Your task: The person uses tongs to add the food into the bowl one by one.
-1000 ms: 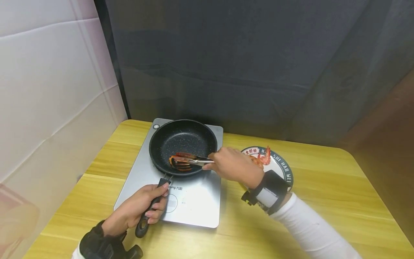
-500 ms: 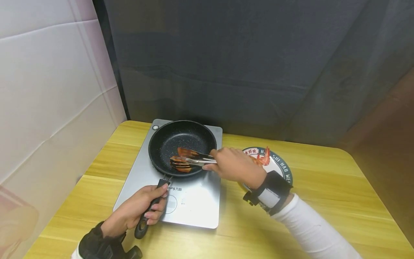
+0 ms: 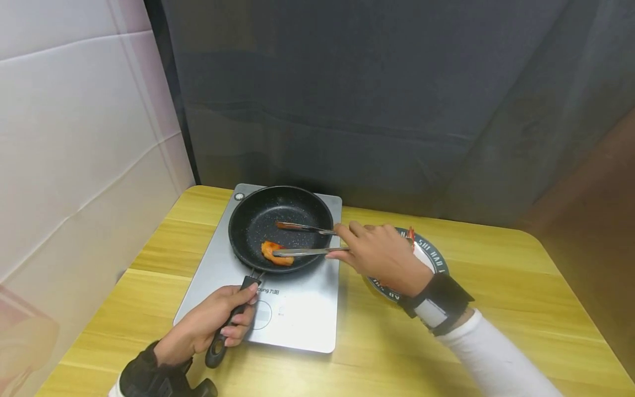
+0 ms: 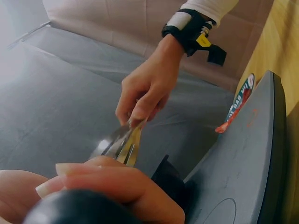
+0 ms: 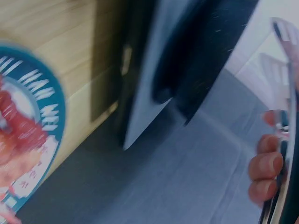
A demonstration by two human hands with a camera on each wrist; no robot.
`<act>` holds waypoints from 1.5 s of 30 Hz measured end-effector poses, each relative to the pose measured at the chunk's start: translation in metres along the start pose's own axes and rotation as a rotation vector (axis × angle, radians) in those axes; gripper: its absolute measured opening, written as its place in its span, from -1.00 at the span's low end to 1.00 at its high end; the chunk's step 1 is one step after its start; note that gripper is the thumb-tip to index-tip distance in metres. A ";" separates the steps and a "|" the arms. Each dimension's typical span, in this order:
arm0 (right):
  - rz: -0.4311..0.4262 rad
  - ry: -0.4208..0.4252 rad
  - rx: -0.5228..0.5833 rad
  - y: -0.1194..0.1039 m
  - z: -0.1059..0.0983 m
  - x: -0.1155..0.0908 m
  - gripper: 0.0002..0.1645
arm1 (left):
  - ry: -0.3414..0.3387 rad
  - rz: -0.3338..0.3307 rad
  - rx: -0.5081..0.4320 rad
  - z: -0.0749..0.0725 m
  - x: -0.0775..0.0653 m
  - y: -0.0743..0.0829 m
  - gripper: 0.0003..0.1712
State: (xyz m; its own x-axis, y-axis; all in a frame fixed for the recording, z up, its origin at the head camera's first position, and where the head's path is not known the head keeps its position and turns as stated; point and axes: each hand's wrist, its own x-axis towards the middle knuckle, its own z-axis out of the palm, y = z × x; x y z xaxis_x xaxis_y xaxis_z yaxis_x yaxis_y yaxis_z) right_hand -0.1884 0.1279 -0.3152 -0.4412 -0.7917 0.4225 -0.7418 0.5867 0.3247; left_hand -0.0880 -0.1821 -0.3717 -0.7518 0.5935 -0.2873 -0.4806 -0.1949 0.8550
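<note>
My left hand [image 3: 218, 314] grips the black handle [image 3: 215, 353] of a frying pan [image 3: 255, 223], which sits on a silver induction cooktop [image 3: 307, 325]. My right hand [image 3: 382, 256] holds metal tongs [image 3: 307, 252] over the pan from its right side, their two arms spread apart. An orange cooked shrimp [image 3: 269, 249] lies in the near part of the pan, with the nearer tong arm overlapping it. In the left wrist view, the tongs [image 4: 117, 144] reach down from my right hand [image 4: 152, 88]. Curled fingers [image 5: 267, 165] hold the tongs in the right wrist view.
Beyond my right wrist stands a round plate [image 3: 434, 253] with a green lettered rim, partly hidden by the hand. Red shrimp [image 5: 23, 130] lie on it in the right wrist view. A dark curtain [image 3: 347, 110] backs the wooden table [image 3: 496, 286], and a pale sheet [image 3: 89, 127] hangs at left.
The tong arms have spread wider, and the shrimp shows loose in the pan. My right hand has shifted right, covering more of the plate. My left hand keeps its grip on the handle.
</note>
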 end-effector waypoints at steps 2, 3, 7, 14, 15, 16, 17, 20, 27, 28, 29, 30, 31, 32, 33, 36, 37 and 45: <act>-0.022 0.016 -0.002 0.004 0.000 -0.006 -0.35 | 0.003 0.000 0.001 0.000 0.000 0.000 -0.63; -0.023 0.009 0.003 0.007 0.000 -0.009 -0.34 | 0.003 0.001 0.002 0.000 0.000 0.000 -0.63; 0.035 -0.084 0.051 0.016 -0.002 -0.022 -0.32 | -0.001 0.002 0.003 0.000 0.000 0.000 -0.63; 0.128 -0.243 0.050 0.032 -0.003 -0.049 -0.21 | -0.011 0.004 0.009 -0.001 0.000 0.000 -0.62; 0.121 -0.242 0.037 0.034 -0.002 -0.054 -0.20 | -0.015 0.004 0.009 -0.001 0.000 0.000 -0.62; 0.110 -0.230 0.024 0.037 -0.002 -0.059 -0.18 | -0.019 0.004 0.008 -0.001 0.000 0.000 -0.62; 0.097 -0.214 0.012 0.039 -0.001 -0.064 -0.16 | -0.022 0.003 0.007 -0.001 0.000 0.000 -0.61; 0.056 -0.140 -0.023 0.046 0.001 -0.079 -0.14 | -0.029 0.004 0.005 -0.002 0.000 0.000 -0.62; 0.089 -0.059 -0.007 0.058 0.000 -0.111 -0.18 | -0.015 0.001 0.006 -0.001 0.000 0.000 -0.62; 0.100 -0.060 0.001 0.059 -0.001 -0.115 -0.18 | -0.014 0.000 0.005 -0.001 0.000 0.000 -0.63; 0.107 -0.060 0.009 0.060 -0.002 -0.120 -0.18 | -0.012 -0.001 0.005 -0.001 0.000 0.000 -0.63; 0.117 -0.066 0.015 0.061 -0.003 -0.124 -0.18 | -0.011 -0.002 0.008 -0.001 -0.001 0.000 -0.62; 0.127 -0.075 0.021 0.061 -0.004 -0.128 -0.19 | -0.013 -0.003 0.009 -0.001 -0.001 0.000 -0.62; 0.136 -0.084 0.030 0.062 -0.005 -0.132 -0.20 | -0.015 -0.003 0.010 -0.002 -0.001 0.000 -0.62; 0.145 -0.096 0.040 0.062 -0.006 -0.136 -0.21 | -0.018 -0.003 0.011 -0.002 -0.001 0.000 -0.62; 0.167 -0.127 0.044 0.063 -0.008 -0.146 -0.25 | -0.023 0.001 0.015 -0.002 -0.001 0.000 -0.61; 0.173 -0.135 0.047 0.063 -0.008 -0.150 -0.28 | -0.026 0.002 0.013 -0.002 -0.001 0.000 -0.61; 0.252 -0.203 0.060 0.061 -0.007 -0.177 -0.50 | -0.045 0.014 0.016 -0.003 0.000 -0.001 -0.62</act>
State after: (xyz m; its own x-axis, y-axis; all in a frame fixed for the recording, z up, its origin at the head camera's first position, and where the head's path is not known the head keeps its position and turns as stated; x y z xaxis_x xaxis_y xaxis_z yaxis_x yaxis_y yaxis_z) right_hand -0.1521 0.3050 -0.3639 -0.7018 -0.6443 0.3039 -0.6224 0.7621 0.1784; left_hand -0.0891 -0.1846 -0.3739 -0.7371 0.6257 -0.2555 -0.4624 -0.1912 0.8658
